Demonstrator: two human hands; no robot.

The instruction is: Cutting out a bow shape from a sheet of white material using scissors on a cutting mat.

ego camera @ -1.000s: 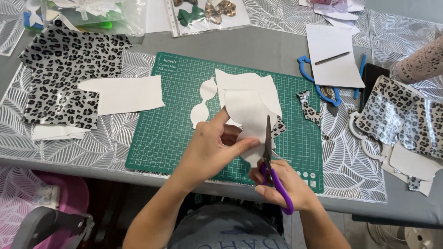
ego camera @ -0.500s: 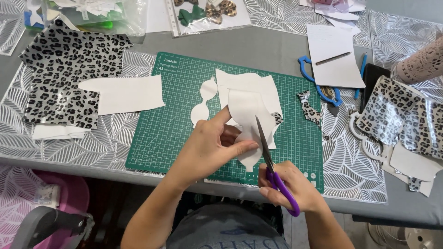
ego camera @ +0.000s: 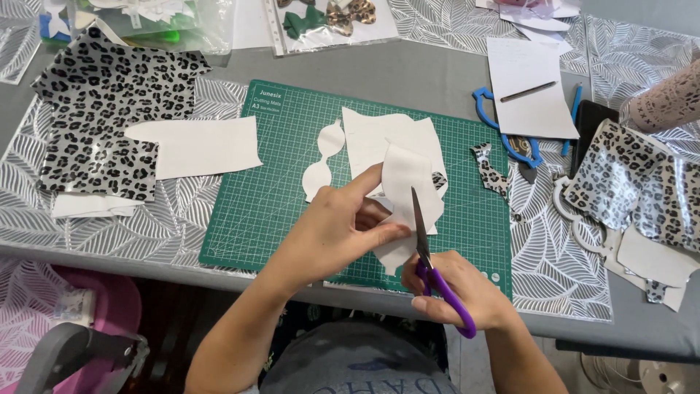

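The left hand [ego camera: 332, 233] pinches a white sheet [ego camera: 408, 197] over the green mat [ego camera: 277, 182], the sheet at its 2 o'clock. The right hand [ego camera: 456, 292] grips purple scissors [ego camera: 437, 270], blades nearly closed, pointing toward 12 o'clock along the sheet's right edge.

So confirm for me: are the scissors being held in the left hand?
No, the purple-handled scissors sit in the right hand, while the left hand pinches the white cut-out piece.

Home craft desk: green cutting mat [ego camera: 292, 182] central, leopard-print sheets [ego camera: 95, 109] left of it, blue scissors [ego camera: 503, 124] & paper [ego camera: 529, 87] to its right.
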